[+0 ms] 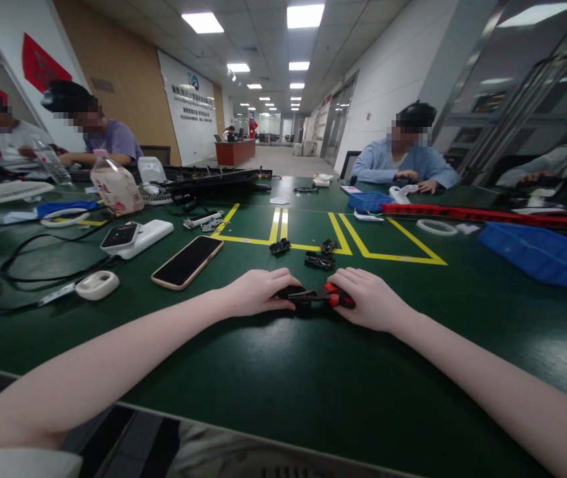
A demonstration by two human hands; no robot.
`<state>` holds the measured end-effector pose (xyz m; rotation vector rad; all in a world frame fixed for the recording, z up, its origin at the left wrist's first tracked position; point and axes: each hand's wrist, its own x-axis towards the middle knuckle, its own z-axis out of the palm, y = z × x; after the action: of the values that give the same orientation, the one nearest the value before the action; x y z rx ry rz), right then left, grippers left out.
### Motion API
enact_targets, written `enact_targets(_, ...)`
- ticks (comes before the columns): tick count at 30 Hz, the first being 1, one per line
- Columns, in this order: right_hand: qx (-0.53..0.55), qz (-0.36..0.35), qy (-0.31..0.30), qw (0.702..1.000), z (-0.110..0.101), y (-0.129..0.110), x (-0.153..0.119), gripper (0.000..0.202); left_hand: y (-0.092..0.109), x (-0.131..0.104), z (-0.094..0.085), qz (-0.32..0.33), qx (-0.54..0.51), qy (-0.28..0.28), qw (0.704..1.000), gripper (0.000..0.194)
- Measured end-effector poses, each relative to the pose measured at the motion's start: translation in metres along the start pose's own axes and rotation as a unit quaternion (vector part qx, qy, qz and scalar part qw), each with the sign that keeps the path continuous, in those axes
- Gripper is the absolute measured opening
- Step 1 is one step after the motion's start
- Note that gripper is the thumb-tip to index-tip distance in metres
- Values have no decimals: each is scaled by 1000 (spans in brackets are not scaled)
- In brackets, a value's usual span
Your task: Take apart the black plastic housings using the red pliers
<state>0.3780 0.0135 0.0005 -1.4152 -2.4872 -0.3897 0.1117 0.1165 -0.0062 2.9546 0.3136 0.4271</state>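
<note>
My right hand [369,297] is wrapped round the red-and-black handles of a pair of pliers [319,294], whose dark jaws point left. The jaws reach a small black part [289,292] that my left hand [262,291] pinches low over the green table [263,372]. The part's exact shape is hidden by my fingers and the jaws. Just beyond my hands lie several small black plastic pieces [319,259], with another black piece [279,246] beside them to the left.
A phone [188,261], a white device [139,238] and black cables [9,265] lie to the left. Yellow tape [243,240] marks the table ahead. On the right is a blue tray [537,255] near a red strip [463,214]. Co-workers sit opposite, including a person in light blue [403,156].
</note>
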Motion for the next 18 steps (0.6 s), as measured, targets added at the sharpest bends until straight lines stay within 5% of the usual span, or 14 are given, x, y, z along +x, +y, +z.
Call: enact_targets(18, -4, -12, 9, 1000, -1, -1, 0, 21, -1, 0, 1, 22, 5, 11, 1000, 38)
